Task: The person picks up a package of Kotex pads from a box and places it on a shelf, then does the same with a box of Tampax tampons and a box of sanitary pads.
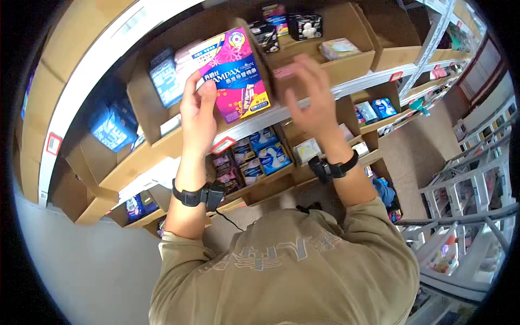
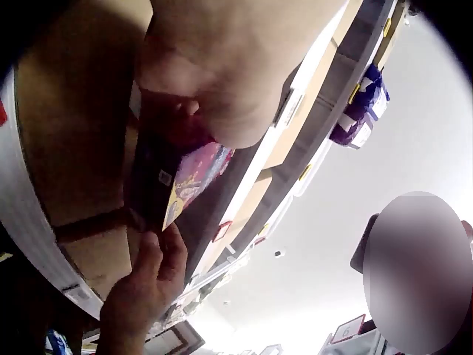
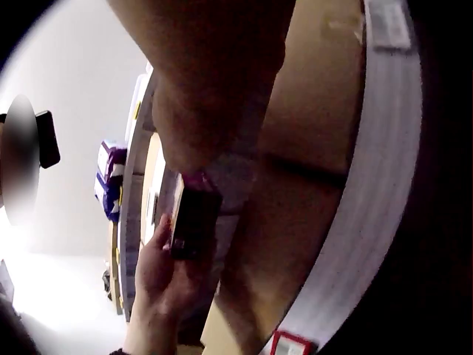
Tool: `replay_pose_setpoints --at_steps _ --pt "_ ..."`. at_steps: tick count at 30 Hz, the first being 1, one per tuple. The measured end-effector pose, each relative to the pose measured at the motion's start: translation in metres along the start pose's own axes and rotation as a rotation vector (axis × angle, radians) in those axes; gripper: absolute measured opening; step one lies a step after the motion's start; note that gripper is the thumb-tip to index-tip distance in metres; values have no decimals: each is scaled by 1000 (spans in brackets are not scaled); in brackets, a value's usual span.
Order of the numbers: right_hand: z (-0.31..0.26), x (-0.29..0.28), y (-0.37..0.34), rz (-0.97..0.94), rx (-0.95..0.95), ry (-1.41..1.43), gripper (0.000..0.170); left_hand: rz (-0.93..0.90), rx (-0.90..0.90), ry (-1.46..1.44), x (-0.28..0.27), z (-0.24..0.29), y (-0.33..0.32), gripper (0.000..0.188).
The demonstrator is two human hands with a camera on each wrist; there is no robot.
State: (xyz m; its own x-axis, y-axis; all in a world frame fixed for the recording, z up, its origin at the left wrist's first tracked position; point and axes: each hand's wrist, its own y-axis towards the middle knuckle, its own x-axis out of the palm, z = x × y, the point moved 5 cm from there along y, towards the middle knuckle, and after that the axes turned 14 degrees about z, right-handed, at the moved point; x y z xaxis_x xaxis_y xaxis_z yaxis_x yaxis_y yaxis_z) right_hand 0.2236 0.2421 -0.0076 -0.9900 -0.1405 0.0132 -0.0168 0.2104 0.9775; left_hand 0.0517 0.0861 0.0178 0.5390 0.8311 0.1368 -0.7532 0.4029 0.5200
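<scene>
Metal shelving (image 1: pixel 374 81) holding open cardboard bins fills the space before me. One magenta Tampax box (image 1: pixel 238 81) is above the shelf edge, gripped at its left side by my left hand (image 1: pixel 200 114), thumb on the printed front. My one free right hand (image 1: pixel 314 100), blurred, has its fingers spread just beside the box; I can't tell whether they touch it. Past that hand, one bin (image 1: pixel 349 67) holds two black packs (image 1: pixel 305 27) and one pale box (image 1: pixel 340 47).
</scene>
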Motion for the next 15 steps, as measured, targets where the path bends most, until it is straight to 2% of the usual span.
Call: replay_pose_setpoints --at_steps 1,3,7,9,10,15 --pt "17 -13 6 2 2 -4 48 -12 -24 -93 14 -2 1 33" --pt "55 -39 17 39 32 -236 51 5 -45 -104 40 -4 4 31" --pt "106 -64 22 -12 32 -261 52 24 -39 -174 89 -11 14 33" --pt "122 -66 12 -67 27 -289 52 7 -85 -218 113 -14 16 35" --pt "128 -64 7 -117 15 -321 52 -34 -166 -245 121 -20 15 39" --pt "138 -64 1 -137 -29 -285 52 -16 -165 -214 143 -39 15 39"
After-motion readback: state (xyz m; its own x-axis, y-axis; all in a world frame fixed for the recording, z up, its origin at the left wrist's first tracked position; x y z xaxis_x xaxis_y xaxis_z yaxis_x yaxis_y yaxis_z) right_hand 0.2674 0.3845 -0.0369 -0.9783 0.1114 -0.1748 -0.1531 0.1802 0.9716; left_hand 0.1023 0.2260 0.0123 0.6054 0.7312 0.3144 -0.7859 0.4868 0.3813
